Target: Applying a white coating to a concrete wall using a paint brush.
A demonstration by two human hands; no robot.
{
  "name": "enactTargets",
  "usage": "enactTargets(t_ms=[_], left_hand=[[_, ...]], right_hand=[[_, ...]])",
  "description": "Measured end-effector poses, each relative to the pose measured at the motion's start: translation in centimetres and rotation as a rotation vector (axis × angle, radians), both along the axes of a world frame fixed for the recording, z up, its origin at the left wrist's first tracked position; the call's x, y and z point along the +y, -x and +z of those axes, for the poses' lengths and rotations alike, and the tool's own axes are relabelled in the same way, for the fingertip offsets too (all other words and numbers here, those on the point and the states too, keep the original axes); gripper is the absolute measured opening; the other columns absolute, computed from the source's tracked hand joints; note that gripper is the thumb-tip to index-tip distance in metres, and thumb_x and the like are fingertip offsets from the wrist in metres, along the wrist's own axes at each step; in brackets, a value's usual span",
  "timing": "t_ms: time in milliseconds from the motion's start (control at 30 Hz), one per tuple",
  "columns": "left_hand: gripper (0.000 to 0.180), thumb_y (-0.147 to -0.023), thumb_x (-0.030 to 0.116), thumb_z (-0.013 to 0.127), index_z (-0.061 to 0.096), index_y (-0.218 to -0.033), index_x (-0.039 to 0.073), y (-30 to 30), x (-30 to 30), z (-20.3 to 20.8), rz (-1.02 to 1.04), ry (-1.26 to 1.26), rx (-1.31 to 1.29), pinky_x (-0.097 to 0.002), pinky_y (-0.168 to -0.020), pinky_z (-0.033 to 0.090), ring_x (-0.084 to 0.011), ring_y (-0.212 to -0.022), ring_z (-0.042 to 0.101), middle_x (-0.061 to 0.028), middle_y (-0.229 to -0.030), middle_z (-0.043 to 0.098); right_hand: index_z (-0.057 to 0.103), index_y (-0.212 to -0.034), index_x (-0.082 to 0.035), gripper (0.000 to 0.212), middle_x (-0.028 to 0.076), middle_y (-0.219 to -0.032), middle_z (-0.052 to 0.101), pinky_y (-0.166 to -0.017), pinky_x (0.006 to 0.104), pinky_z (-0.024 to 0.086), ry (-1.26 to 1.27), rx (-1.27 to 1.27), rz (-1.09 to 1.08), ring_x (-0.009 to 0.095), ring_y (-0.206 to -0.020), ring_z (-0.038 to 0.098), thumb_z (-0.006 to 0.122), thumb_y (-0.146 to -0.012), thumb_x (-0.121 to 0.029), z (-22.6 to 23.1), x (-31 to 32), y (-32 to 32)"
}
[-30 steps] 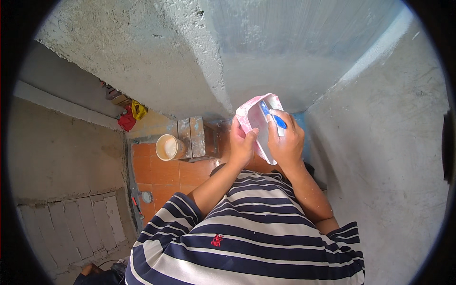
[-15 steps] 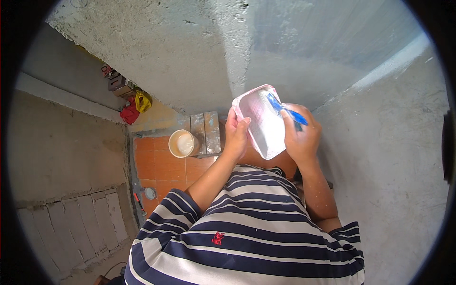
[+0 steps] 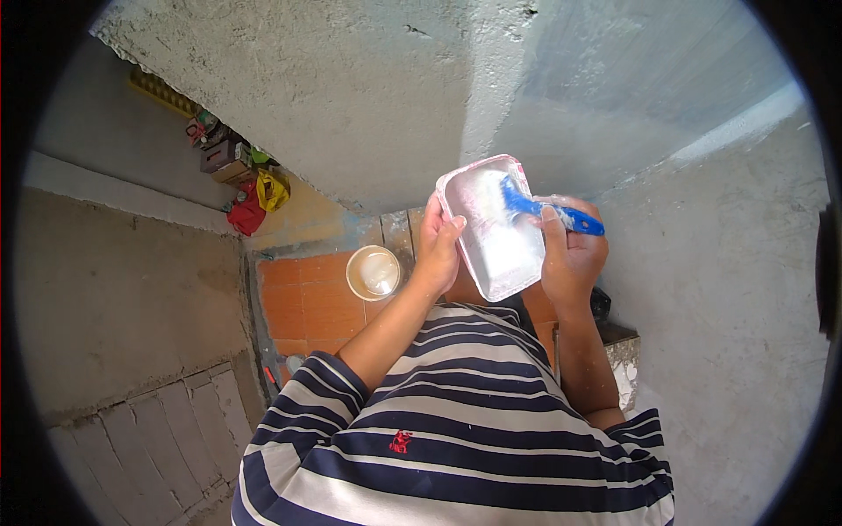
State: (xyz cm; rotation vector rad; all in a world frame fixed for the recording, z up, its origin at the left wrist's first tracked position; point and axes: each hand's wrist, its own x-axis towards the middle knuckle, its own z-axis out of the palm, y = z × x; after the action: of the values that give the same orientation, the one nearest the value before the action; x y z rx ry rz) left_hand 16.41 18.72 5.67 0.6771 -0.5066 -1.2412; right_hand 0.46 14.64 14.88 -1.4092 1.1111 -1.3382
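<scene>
My left hand (image 3: 440, 248) grips the left edge of a white paint tray (image 3: 478, 254), its thumb over the rim. White paint coats the tray's inside, with pinkish smears along the rim and far part. In my right hand (image 3: 574, 259) is a paintbrush (image 3: 561, 213) with a blue handle, closed between thumb and fingers. The brush head, wet with white, rests inside the tray near its right wall. Both hands are held out in front of my striped shirt, above the floor.
A pale bucket (image 3: 358, 285) holding something whitish stands left of the tray, by wooden planks (image 3: 397, 235) on orange tiles (image 3: 326, 302). Concrete wall (image 3: 351, 105) rises ahead, more wall (image 3: 719, 307) at right. Red (image 3: 247, 215) and yellow bags (image 3: 273, 189) lie far left.
The brush has turned in my right hand, its handle now lying more level and pointing right. My view has shifted, so the bucket and wall sit further right.
</scene>
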Motion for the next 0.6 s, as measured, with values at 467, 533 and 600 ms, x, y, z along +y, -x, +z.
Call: enactTargets(t_ms=[467, 533, 600], left_hand=[[0.041, -0.094, 0.018, 0.055, 0.048, -0.133, 0.004, -6.5, -2.0, 1.1, -0.063, -0.127, 0.009, -0.0334, -0.095, 0.049, -0.0169, -0.108, 0.060, -0.0097, -0.117, 0.061], [0.039, -0.095, 0.020, 0.053, 0.048, -0.131, 0.004, -6.9, -1.9, 1.3, -0.074, -0.157, 0.109, -0.0338, -0.094, 0.051, -0.0182, -0.107, 0.061, -0.0096, -0.114, 0.061], [0.039, -0.096, 0.023, 0.052, 0.048, -0.130, 0.004, -7.4, -2.1, 0.7, -0.076, -0.182, 0.101, -0.0342, -0.092, 0.052, -0.0194, -0.104, 0.062, -0.0103, -0.113, 0.060]], right_hand=[[0.068, -0.095, -0.002, 0.017, 0.015, -0.101, 0.069, -0.076, 0.0366, 0.055, 0.553, 0.571, 0.542, 0.034, -0.090, 0.068, 0.071, -0.080, 0.003, 0.5, -0.5, -5.0], [0.068, -0.096, -0.002, 0.017, 0.015, -0.103, 0.070, -0.077, 0.0361, 0.055, 0.544, 0.562, 0.563, 0.033, -0.091, 0.068, 0.071, -0.080, 0.002, 0.5, -0.9, -4.1], [0.068, -0.096, -0.002, 0.017, 0.015, -0.106, 0.070, -0.078, 0.0357, 0.055, 0.532, 0.551, 0.588, 0.033, -0.093, 0.069, 0.072, -0.080, 0.002, 0.8, -1.2, -3.5]])
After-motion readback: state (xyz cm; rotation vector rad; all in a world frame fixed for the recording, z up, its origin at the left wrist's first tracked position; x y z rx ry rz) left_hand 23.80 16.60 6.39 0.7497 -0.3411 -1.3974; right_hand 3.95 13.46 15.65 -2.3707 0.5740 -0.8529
